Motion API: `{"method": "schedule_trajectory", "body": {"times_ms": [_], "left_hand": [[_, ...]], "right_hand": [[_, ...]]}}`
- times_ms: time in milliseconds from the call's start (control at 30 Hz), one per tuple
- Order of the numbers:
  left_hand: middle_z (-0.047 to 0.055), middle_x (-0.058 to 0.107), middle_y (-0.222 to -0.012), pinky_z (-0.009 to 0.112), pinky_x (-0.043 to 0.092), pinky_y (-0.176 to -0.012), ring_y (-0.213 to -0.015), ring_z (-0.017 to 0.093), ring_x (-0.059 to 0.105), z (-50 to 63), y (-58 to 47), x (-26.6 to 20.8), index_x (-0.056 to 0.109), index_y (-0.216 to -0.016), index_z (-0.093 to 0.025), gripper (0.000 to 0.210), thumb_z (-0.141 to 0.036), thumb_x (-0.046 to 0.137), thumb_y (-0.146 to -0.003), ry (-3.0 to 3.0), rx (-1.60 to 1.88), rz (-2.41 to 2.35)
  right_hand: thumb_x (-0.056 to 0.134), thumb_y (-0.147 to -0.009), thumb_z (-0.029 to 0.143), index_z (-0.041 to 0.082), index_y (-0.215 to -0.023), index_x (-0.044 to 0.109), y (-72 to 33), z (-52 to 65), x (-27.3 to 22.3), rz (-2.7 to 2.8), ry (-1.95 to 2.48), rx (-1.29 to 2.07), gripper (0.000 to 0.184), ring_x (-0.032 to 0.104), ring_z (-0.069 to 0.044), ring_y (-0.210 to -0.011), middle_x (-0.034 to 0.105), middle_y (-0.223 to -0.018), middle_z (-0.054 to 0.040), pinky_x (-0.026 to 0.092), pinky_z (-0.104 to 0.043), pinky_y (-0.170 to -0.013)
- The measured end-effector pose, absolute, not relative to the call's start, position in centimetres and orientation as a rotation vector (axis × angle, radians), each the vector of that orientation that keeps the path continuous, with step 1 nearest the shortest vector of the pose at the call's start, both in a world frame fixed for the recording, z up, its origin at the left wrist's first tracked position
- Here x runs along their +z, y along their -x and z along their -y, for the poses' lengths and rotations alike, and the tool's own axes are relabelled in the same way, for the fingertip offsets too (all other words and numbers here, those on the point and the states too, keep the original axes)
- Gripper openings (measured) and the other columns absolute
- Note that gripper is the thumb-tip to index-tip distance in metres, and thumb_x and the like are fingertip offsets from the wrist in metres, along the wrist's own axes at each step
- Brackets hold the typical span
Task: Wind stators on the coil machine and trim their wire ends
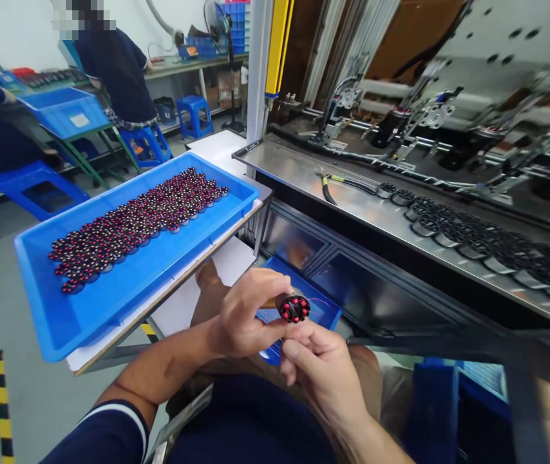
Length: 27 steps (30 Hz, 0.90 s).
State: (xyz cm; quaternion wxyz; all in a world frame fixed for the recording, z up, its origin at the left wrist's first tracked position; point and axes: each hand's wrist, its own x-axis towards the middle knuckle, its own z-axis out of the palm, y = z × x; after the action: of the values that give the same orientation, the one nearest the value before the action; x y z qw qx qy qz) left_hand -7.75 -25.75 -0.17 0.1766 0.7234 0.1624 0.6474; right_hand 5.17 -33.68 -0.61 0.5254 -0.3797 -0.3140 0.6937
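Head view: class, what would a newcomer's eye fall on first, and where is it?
Likely the blue tray at left, holding rows of red-and-black parts. Then, below centre, the left hand gripping a similar piece, the right hand just beneath it. At right, dark rings line a steel ledge, with pliers left of them.

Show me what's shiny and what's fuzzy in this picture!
In the head view, the metal ledge shines with pale glare; towards the head view's right edge, the black rings look smeared; low in the head view, the round part in the left hand looks clearer.
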Motion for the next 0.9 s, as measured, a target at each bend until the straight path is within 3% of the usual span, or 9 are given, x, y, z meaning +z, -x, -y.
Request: {"method": "schedule_trajectory", "body": {"times_ms": [100, 233, 333, 467, 667, 800, 900], "left_hand": [[0.004, 0.067, -0.103, 0.027, 0.057, -0.083, -0.088, 0.014, 0.066, 26.0, 7.9, -0.5, 0.042, -0.144, -0.028, 0.079, -0.02, 0.082, -0.076, -1.806, 1.693, -0.457], [0.007, 0.068, -0.117, 0.025, 0.058, -0.083, -0.095, 0.014, 0.07, 26.6, 8.6, -0.8, 0.036, -0.146, -0.031, 0.079, -0.018, 0.078, -0.08, -1.537, 1.406, -0.381], [0.008, 0.067, -0.128, 0.028, 0.056, -0.094, -0.107, 0.016, 0.069, 27.1, 8.8, -0.9, 0.036, -0.146, -0.034, 0.075, -0.013, 0.072, -0.084, -1.476, 1.236, -0.296], [0.01, 0.063, -0.135, 0.032, 0.053, -0.1, -0.114, 0.017, 0.067, 27.7, 8.6, -0.7, 0.035, -0.147, -0.034, 0.071, -0.008, 0.066, -0.088, -1.445, 1.145, -0.241], [0.01, 0.066, -0.126, 0.028, 0.057, -0.092, -0.102, 0.016, 0.069, 28.0, 8.2, -1.1, 0.039, -0.145, -0.034, 0.081, -0.012, 0.079, -0.077, -1.465, 1.192, -0.32], [0.005, 0.064, -0.113, 0.02, 0.057, -0.081, -0.088, 0.011, 0.069, 27.9, 8.2, -1.3, 0.041, -0.143, -0.035, 0.082, -0.011, 0.08, -0.076, -1.517, 1.279, -0.358], [0.004, 0.063, -0.109, 0.021, 0.057, -0.08, -0.087, 0.011, 0.068, 27.8, 8.3, -1.3, 0.041, -0.143, -0.034, 0.082, -0.011, 0.081, -0.075, -1.516, 1.286, -0.349]], "right_hand": [[0.085, -0.072, 0.04, 0.019, -0.07, 0.072, -7.0, 34.0, -1.0, 0.916, 0.855, 1.762, 0.024, 0.045, -0.007, -0.03, 0.057, -0.041, 0.0033, 0.032, -0.015, -0.032], [0.084, -0.07, 0.051, 0.017, -0.073, 0.073, -9.4, 32.8, -0.4, 1.106, 0.894, 1.717, 0.035, 0.055, -0.012, -0.041, 0.065, -0.051, -0.0023, 0.046, -0.023, -0.046], [0.07, -0.078, 0.066, 0.016, -0.07, 0.069, -9.8, 31.9, 1.1, 1.088, 0.894, 1.529, 0.051, 0.049, -0.012, -0.043, 0.061, -0.05, -0.0029, 0.042, -0.026, -0.048], [0.071, -0.084, 0.051, 0.018, -0.06, 0.058, -8.7, 32.0, 2.7, 1.034, 1.065, 1.499, 0.043, 0.04, -0.01, -0.044, 0.053, -0.044, 0.0012, 0.034, -0.025, -0.049], [0.07, -0.081, 0.06, 0.02, -0.058, 0.055, -7.8, 32.7, 2.2, 1.068, 1.137, 1.464, 0.048, 0.041, -0.012, -0.046, 0.049, -0.043, 0.0028, 0.037, -0.027, -0.053], [0.073, -0.076, 0.062, 0.018, -0.057, 0.054, -7.6, 32.8, 2.2, 1.136, 1.27, 1.416, 0.051, 0.037, -0.009, -0.044, 0.049, -0.045, 0.0026, 0.029, -0.024, -0.046], [0.074, -0.077, 0.059, 0.018, -0.057, 0.054, -7.4, 33.0, 2.7, 1.105, 1.255, 1.426, 0.05, 0.037, -0.008, -0.045, 0.048, -0.045, 0.0028, 0.027, -0.023, -0.047]]}}
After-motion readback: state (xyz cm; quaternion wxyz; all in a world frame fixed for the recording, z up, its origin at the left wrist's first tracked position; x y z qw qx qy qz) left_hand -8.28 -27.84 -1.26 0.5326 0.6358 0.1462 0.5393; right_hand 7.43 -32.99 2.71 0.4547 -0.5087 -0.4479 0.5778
